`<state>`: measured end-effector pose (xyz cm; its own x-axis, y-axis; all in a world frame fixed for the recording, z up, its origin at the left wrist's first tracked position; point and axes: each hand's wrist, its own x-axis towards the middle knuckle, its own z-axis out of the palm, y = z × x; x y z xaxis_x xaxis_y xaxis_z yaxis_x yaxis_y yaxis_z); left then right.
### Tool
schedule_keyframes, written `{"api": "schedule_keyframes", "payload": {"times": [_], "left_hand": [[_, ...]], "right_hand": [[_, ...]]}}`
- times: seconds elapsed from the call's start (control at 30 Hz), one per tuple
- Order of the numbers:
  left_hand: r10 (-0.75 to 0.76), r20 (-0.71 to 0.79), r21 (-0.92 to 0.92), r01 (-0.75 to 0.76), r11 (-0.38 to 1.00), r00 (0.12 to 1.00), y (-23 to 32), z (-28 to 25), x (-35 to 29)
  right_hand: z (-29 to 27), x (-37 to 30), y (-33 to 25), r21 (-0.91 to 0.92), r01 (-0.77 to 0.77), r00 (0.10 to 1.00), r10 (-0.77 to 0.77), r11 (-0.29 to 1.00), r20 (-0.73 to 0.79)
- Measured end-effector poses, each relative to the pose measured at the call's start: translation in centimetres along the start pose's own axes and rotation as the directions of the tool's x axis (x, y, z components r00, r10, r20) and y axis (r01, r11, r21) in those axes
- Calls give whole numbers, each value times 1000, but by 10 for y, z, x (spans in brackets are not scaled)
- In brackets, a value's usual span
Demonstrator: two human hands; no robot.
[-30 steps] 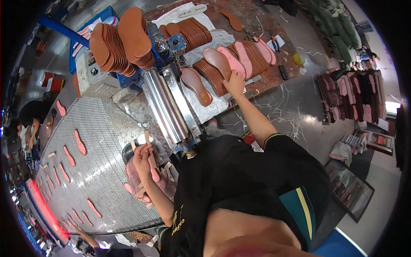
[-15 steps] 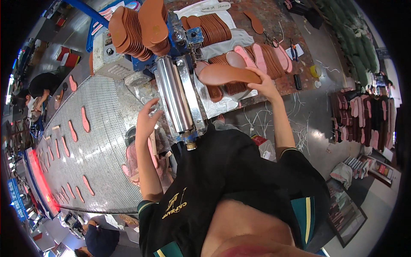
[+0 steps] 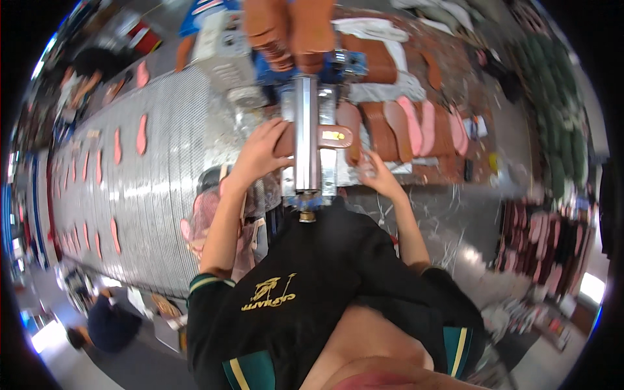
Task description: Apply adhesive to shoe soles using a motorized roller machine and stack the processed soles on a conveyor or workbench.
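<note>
A brown insole [image 3: 335, 136] lies crosswise through the machine's shiny metal roller [image 3: 307, 143]. Its gold-marked heel end sticks out to the right, and the roller hides its middle. On the roller's left side, my left hand [image 3: 260, 153] grips the other end of that insole between thumb and fingers. My right hand [image 3: 382, 177] is to the right of the roller, at the near ends of the brown insoles [image 3: 377, 133] on the table. Its fingers are apart and hold nothing that I can see; the nearest fingertips are close to a brown insole [image 3: 351, 123].
Tall stacks of brown insoles [image 3: 312, 32] stand on the machine's far end. Pink insoles [image 3: 427, 127] lie among the brown ones at right. Left of the machine, a perforated conveyor [image 3: 162, 162] carries scattered pink insoles. Beyond it, another person [image 3: 114, 325] sits at lower left.
The brown insole has gone from my right hand into the roller. My left hand has moved up to the roller and taken its left end. My right hand is lower and empty; the view has turned.
</note>
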<state>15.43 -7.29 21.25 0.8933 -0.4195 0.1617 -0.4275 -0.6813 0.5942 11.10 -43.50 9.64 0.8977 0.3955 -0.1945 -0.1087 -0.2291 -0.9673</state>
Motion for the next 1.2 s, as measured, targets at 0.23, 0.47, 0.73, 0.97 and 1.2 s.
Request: {"api": "schedule_keyframes", "payload": {"times": [0.23,0.47,0.73,0.97,1.2], "left_hand": [[-54,-93,213,73,974,994,-32,-18,-23],[-338,-81,-208,316,926,938,-89,-19,-86],[-771,-132,-854,-467,-230,623,-111,24,-218],[-925,-281,-506,-859,-83,255,-207,-6,-333],[-882,-471,-438,-875,206,28,-303,-110,-459]], "right_hand": [[15,-75,136,-77,-452,863,457,889,213],[31,-94,162,-34,-576,813,577,817,77],[42,-90,188,-132,-644,736,658,753,160],[77,-48,145,-441,-636,646,749,634,145],[80,-46,136,-310,-747,592,801,588,95]]}}
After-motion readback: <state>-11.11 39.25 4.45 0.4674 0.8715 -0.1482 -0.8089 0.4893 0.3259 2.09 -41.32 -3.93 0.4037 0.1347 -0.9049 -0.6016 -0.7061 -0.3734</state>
